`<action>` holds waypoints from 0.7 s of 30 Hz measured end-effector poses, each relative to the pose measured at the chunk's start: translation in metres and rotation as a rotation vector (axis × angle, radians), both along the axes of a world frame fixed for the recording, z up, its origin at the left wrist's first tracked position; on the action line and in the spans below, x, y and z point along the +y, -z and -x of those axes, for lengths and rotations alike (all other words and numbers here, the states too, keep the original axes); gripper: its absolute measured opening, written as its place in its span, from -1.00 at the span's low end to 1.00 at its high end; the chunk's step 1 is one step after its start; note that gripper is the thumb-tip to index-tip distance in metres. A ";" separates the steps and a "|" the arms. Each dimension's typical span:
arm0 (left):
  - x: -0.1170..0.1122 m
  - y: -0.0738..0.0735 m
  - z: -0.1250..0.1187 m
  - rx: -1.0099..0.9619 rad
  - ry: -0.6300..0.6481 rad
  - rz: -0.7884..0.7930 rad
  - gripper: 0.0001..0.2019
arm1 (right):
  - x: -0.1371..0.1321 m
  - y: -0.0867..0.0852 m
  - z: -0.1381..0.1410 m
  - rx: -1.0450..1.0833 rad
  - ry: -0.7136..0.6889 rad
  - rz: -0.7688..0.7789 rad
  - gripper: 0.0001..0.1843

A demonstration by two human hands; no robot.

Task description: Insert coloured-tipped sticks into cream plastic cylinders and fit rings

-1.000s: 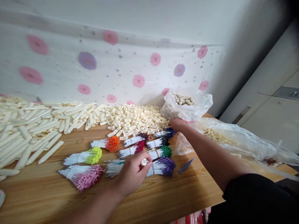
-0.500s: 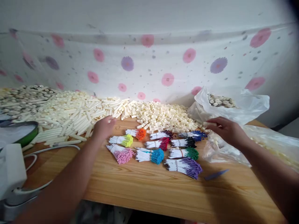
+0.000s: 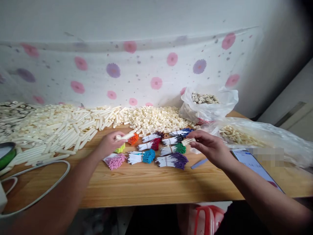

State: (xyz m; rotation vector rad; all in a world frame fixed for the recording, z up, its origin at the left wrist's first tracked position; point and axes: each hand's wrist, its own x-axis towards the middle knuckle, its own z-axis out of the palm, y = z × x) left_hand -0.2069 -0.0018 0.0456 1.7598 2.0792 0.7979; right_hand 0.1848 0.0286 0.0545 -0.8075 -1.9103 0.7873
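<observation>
My left hand point(image 3: 109, 143) is closed round a cream plastic tube point(image 3: 126, 135), held above the orange bundle point(image 3: 133, 139). My right hand point(image 3: 207, 145) pinches a small cream ribbed piece point(image 3: 188, 141) at its fingertips, just right of the green bundle point(image 3: 174, 149). Between the hands lie several bundles of thin white refills with coloured tips: pink point(image 3: 114, 161), blue point(image 3: 142, 157), purple point(image 3: 172, 160), red point(image 3: 149, 144). Behind them stretch a heap of cream tubes point(image 3: 61, 127) and a heap of ribbed pieces point(image 3: 154, 119).
A wooden table point(image 3: 146, 186) carries everything. A white bag of small round parts point(image 3: 207, 102) and a clear bag of cream parts point(image 3: 246, 138) sit at the right. A phone point(image 3: 254, 163) lies near the right edge, a white cable point(image 3: 44, 182) and green bowl point(image 3: 6, 153) at left.
My left hand went out to the tube heap and came back holding a cream tube. My right hand drew back from the white bag with a ribbed piece pinched. The view swung left, then partly back.
</observation>
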 end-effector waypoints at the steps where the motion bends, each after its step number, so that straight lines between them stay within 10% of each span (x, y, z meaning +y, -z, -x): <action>1: -0.001 -0.001 -0.029 -0.147 0.153 0.020 -0.62 | -0.003 -0.001 0.004 0.016 -0.010 -0.023 -0.80; 8: 0.003 0.008 -0.159 -0.575 0.573 0.133 -0.65 | -0.010 0.008 0.006 0.111 -0.031 -0.009 -0.87; 21: 0.019 0.022 -0.177 -0.490 0.561 0.012 -0.74 | 0.000 0.007 -0.015 -0.180 -0.057 -0.036 -0.89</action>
